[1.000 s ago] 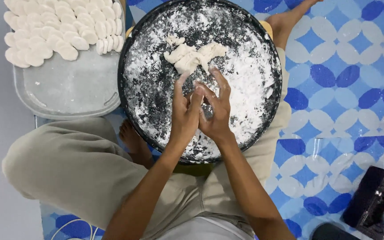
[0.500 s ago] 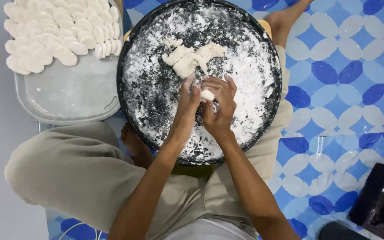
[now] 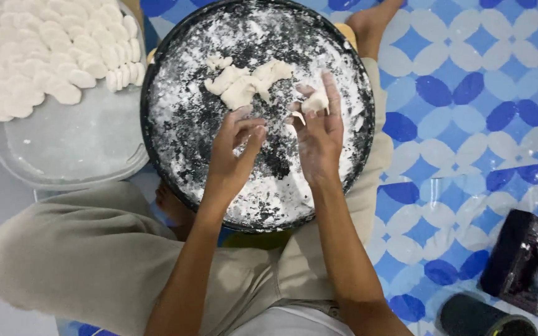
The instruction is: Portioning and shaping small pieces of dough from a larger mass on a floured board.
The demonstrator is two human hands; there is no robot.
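Sitting cross-legged on a blue-and-white patterned floor mat [image 3: 468, 124], the person has a round black tray [image 3: 157, 81] resting across the lap, its face thickly dusted with white flour.

Right hand [image 3: 319, 134]: raised over the right-centre of the tray, grip closed on a small piece of dough [image 3: 314, 101], pinched between thumb and fingertips. Fingers point toward the far rim. Flour on the skin.

Left hand [image 3: 235, 152]: over the middle of the tray, fingers curled inward, thumb close to the fingertips. Grip loosely closed, with nothing visible inside it. Just beside the right hand, not touching it.

Dough lump [image 3: 247, 81]: irregular, pale, lying on the floured tray on the far side of both hands, apart from the left hand and just short of the right hand's fingertips.

Left of the black tray: a clear rectangular plastic tray [image 3: 63, 149], its edge close to the black tray's rim. Its far half carries overlapping rows of flattened dough discs [image 3: 38, 56]; its near half is bare.

Near right corner: a dark boxy object [image 3: 521, 258] on the mat, and beside it a dark round container [image 3: 474, 317], partly cut off by the frame edge.

Beige trouser legs [image 3: 82, 249] fill the near left.
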